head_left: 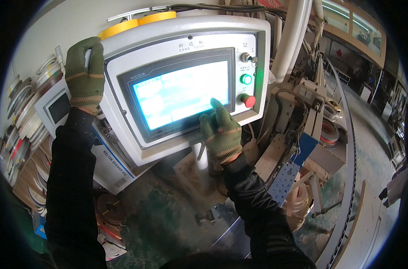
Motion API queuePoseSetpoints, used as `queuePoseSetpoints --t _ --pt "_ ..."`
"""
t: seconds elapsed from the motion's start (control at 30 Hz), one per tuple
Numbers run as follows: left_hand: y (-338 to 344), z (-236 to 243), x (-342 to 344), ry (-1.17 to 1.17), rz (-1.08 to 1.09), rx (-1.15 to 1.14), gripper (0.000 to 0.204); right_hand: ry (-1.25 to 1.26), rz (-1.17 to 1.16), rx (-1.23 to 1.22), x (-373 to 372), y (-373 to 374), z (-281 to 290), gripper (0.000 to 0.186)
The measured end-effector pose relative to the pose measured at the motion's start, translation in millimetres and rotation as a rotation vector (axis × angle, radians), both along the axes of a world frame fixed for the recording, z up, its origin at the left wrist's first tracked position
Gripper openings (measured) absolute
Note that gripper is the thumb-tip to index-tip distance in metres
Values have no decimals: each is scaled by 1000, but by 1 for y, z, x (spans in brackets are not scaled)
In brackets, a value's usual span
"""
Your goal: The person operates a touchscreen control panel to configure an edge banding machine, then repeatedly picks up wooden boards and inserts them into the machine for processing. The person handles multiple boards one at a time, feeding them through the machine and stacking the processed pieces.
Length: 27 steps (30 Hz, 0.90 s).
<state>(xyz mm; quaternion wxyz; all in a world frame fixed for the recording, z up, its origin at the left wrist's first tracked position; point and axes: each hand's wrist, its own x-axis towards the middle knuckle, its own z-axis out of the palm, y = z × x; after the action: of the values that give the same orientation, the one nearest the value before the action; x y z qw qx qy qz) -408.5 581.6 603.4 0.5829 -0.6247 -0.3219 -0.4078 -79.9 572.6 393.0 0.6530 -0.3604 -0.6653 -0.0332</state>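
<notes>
A white control panel (146, 151) with a bright touchscreen (181, 92) tilts in front of me. My left hand (85, 74), in a green knitted glove, is closed at the panel's upper left corner. A bit of white shows between its thumb and fingers. On the screen's lower right rests the outstretched index finger of my gloved right hand (221, 134), the other fingers curled and holding nothing. Right of the screen are a key switch (247, 57), a lit green lamp (245, 79) and a red push button (248, 100). Glare washes out most of the screen.
Rolls of edge banding (29, 107) fill a rack at the left. Beside it stands a white adhesive melter (110, 161). A white post (201, 168) is below the panel. Machine parts, with a blue perforated plate (284, 179), and a long rail (351, 157) run along the right.
</notes>
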Motion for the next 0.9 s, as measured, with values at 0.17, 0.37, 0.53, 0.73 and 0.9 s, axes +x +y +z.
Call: queuePoseSetpoints --t 0.17,0.37,0.53,0.73,0.9 --pt "0 0 2 7 -45 7 24 14 34 9 -1 0 6 57" --pt "2 -1 6 -139 -160 -47 23 35 34 -34 2 -1 8 58" --pt "1 0 6 -85 -177 -15 22 36 31 -66 3 -2 5 57" --pt "0 0 6 -116 -219 -55 23 -5 98 7 -1 5 7 56" --pt "-4 2 5 131 139 160 23 -33 35 12 -2 5 17 55"
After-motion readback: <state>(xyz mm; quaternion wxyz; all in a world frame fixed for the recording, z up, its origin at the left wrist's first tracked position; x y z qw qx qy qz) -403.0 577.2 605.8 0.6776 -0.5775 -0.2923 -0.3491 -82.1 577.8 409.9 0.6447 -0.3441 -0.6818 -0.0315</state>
